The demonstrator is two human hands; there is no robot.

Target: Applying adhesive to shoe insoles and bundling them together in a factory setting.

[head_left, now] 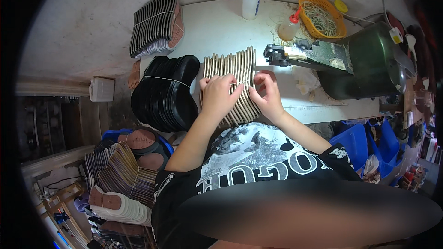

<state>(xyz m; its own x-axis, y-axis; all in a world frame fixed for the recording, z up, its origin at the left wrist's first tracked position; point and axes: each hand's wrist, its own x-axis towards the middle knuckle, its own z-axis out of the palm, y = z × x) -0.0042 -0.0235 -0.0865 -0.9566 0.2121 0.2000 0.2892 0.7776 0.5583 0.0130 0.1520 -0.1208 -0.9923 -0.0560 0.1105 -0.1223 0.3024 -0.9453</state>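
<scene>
A stack of thin tan shoe insoles (233, 67) stands on edge on the white worktable (217, 27), right in front of me. My left hand (217, 94) rests on the left side of the stack, fingers pinching a thin rubber band (243, 82) stretched across it. On the right side, my right hand (267, 94) pinches the same band with its fingertips. The lower part of the stack is hidden under both hands.
A banded bundle of black soles (168, 92) lies left of the stack, another striped bundle (154, 25) behind it. A white bottle (251, 1), a red-capped squeeze bottle (289, 27), an orange basket of rubber bands (323, 17) and a green machine (364, 60) stand right. More insole bundles (122, 175) sit lower left.
</scene>
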